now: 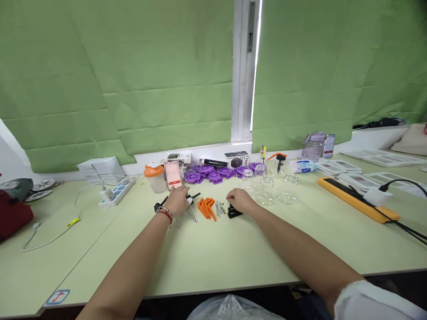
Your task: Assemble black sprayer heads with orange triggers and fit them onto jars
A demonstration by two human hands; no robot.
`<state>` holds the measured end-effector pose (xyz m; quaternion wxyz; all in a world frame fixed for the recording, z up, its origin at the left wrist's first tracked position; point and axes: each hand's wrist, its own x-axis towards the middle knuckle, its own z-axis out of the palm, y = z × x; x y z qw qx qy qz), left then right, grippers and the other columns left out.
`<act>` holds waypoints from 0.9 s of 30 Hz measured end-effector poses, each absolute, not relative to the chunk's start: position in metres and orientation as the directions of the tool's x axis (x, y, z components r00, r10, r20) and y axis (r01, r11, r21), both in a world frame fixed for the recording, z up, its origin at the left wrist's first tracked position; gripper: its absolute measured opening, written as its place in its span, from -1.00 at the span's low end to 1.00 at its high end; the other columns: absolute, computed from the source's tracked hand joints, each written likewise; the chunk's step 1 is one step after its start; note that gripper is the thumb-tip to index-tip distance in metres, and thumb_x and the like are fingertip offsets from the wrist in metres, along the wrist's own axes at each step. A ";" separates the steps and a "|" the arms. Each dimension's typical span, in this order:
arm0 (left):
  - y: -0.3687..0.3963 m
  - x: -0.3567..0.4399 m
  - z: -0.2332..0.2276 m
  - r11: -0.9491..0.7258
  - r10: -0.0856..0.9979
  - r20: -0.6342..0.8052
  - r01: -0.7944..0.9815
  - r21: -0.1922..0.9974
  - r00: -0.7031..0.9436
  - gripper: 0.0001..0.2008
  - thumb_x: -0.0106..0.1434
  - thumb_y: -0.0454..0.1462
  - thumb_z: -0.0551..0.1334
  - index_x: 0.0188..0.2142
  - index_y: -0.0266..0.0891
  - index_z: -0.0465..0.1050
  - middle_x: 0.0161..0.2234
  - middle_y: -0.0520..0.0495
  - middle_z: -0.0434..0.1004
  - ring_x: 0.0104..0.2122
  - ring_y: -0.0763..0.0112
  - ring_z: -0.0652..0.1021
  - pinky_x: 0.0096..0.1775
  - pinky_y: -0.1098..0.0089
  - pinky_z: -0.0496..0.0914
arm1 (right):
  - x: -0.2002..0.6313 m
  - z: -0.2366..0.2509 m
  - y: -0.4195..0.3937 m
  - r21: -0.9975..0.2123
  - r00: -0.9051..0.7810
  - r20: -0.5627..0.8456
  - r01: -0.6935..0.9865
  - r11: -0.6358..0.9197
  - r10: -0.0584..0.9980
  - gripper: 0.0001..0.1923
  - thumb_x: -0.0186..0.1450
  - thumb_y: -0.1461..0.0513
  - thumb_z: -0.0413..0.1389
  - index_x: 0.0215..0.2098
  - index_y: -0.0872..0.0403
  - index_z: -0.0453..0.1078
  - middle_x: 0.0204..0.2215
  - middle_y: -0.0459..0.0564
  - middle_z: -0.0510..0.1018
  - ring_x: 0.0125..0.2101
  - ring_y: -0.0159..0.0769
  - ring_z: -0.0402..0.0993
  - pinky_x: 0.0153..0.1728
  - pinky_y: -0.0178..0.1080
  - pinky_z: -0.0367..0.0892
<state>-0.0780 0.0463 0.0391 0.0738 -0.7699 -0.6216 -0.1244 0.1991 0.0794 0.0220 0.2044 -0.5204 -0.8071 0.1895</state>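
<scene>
My left hand (178, 201) is low over several black parts (196, 195) and bent metal wire pieces (191, 214), its fingers curled in. Whether it grips one of them is hidden. To the right, a row of orange bent levers (207, 209) lies on the table, with silver screws (218, 208) and small brass-coloured nuts (223, 209) beside it. My right hand (243, 201) is closed over a group of black flat pieces (234, 212); what its fingertips hold is hidden by the hand.
Purple plastic parts (207, 172) are piled along the back. Clear glass cups (267, 184) stand right of them. A phone (173, 174) leans beside an orange-lidded cup (155, 178). Power strips lie left (117, 192) and right (356, 200); the table's front edge (213, 292) is near me.
</scene>
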 end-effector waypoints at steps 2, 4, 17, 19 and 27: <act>0.051 -0.074 0.041 -0.292 0.941 0.180 0.956 0.002 0.287 -0.56 0.14 -0.34 0.09 0.04 -0.20 0.32 0.06 -0.20 0.39 0.10 0.11 0.33 0.19 -0.11 -0.12 | 0.195 0.022 0.085 -0.531 -0.382 0.082 0.764 0.365 0.920 -0.83 0.16 0.31 0.07 -0.37 0.11 0.52 -0.33 0.02 0.58 -0.35 -0.32 0.46 -0.36 -0.35 0.26; 0.052 -0.074 0.040 -0.358 0.928 0.101 0.933 -0.031 0.359 -0.49 0.09 -0.43 0.07 0.06 -0.16 0.31 0.04 -0.16 0.41 0.09 0.15 0.34 0.18 -0.14 -0.18 | 0.194 0.020 0.084 -0.530 -0.408 0.052 0.763 0.371 0.912 -0.89 0.11 0.27 0.13 -0.45 0.11 0.52 -0.42 0.00 0.58 -0.41 -0.34 0.45 -0.42 -0.36 0.25; 0.050 -0.083 0.029 -0.510 0.835 0.154 0.848 -0.145 0.529 -0.48 0.03 -0.58 0.01 -0.13 -0.12 0.48 -0.19 -0.11 0.52 0.07 0.19 0.33 0.18 -0.14 -0.37 | 0.185 0.003 0.073 -0.418 -0.504 0.098 0.762 0.495 0.858 -0.93 0.05 0.26 0.17 -0.55 0.08 0.49 -0.53 -0.05 0.55 -0.43 -0.31 0.42 -0.43 -0.33 0.17; 0.049 -0.083 0.030 -0.503 0.837 0.173 0.854 -0.133 0.519 -0.51 0.03 -0.56 0.02 -0.15 -0.12 0.48 -0.19 -0.10 0.53 0.08 0.19 0.32 0.19 -0.13 -0.37 | 0.185 0.001 0.074 -0.398 -0.502 0.110 0.769 0.501 0.858 -0.92 0.07 0.28 0.15 -0.56 0.08 0.48 -0.53 -0.04 0.55 -0.41 -0.29 0.42 -0.41 -0.32 0.17; 0.040 -0.085 0.044 -0.464 0.843 0.279 0.884 -0.053 0.459 -0.52 0.04 -0.51 0.02 -0.10 -0.14 0.43 -0.15 -0.10 0.49 0.07 0.18 0.33 0.21 -0.09 -0.20 | 0.185 0.004 0.070 -0.426 -0.482 0.117 0.765 0.482 0.868 -0.86 0.12 0.30 0.10 -0.54 0.09 0.49 -0.45 0.00 0.55 -0.34 -0.27 0.42 -0.34 -0.31 0.19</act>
